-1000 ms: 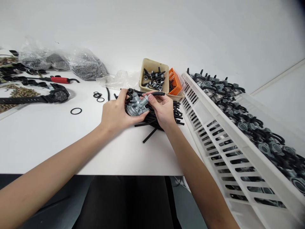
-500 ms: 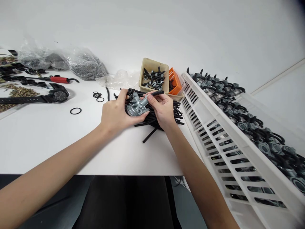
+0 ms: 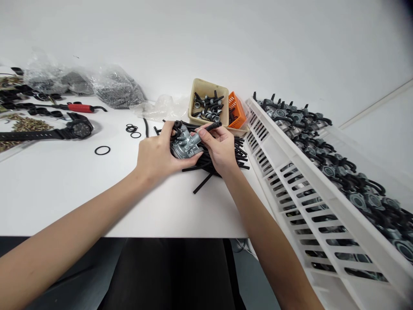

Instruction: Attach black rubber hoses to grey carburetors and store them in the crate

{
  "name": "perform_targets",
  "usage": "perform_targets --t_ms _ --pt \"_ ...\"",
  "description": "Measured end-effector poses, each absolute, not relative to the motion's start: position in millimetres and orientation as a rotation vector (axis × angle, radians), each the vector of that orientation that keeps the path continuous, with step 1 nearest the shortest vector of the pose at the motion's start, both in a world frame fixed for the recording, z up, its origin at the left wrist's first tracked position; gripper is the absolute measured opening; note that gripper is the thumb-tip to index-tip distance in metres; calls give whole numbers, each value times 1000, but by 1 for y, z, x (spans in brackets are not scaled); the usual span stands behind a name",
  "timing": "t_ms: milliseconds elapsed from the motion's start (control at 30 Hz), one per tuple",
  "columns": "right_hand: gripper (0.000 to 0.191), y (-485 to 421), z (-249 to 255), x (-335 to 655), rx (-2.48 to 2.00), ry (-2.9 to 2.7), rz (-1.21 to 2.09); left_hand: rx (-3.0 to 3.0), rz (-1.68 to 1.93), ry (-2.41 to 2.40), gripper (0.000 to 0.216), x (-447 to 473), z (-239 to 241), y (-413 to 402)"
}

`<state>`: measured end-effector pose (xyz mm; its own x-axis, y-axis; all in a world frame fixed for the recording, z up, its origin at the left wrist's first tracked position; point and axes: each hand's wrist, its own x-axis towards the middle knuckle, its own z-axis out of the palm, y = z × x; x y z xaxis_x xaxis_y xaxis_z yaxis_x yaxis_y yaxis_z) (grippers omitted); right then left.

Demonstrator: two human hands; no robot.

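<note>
My left hand (image 3: 154, 151) is wrapped around a grey metal carburetor (image 3: 185, 145), thumb along its near side. A short black rubber hose (image 3: 213, 126) is pinched in my right hand (image 3: 221, 148), at the right side of the carburetor. The hose's inner end is hidden behind my fingers, so I cannot tell whether it sits on the fitting. Beneath both hands lies a pile of cut black hoses (image 3: 240, 156), and one loose hose (image 3: 202, 184) sticks out toward me on the white table (image 3: 129, 206).
At the right, a white slotted crate (image 3: 309, 193) holds rows of carburetors. Behind my hands stand a beige bin (image 3: 194, 99) of small hose parts and an orange basket (image 3: 238, 111). Leftward are black O-rings (image 3: 102, 150), a watch (image 3: 80, 128), a red-handled tool (image 3: 80, 107) and plastic bags (image 3: 116, 86).
The carburetor has shifted very slightly in my left hand, and the hose in my right hand has tilted a little. Everything else stays in place.
</note>
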<state>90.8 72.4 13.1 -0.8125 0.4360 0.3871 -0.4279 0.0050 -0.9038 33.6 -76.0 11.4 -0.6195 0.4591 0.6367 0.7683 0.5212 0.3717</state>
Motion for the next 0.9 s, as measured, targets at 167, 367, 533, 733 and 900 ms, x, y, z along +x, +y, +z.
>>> perform_targets --t_ms 167,367,533,733,900 --pt "32 72 14 91 -13 -1677 1894 -1006 -896 -2288 71 33 10 -76" --pt "36 71 16 91 -71 -1682 1919 -1002 -918 -2288 69 35 10 -76" --pt "37 72 15 91 -75 -1689 1962 -1004 -953 -2291 70 35 11 -76" --pt "39 75 17 94 -18 -1759 1975 -1011 -1092 -2322 67 34 13 -76" --pt "33 77 21 98 112 -1776 2024 -1015 -1172 -2316 63 33 13 -75"
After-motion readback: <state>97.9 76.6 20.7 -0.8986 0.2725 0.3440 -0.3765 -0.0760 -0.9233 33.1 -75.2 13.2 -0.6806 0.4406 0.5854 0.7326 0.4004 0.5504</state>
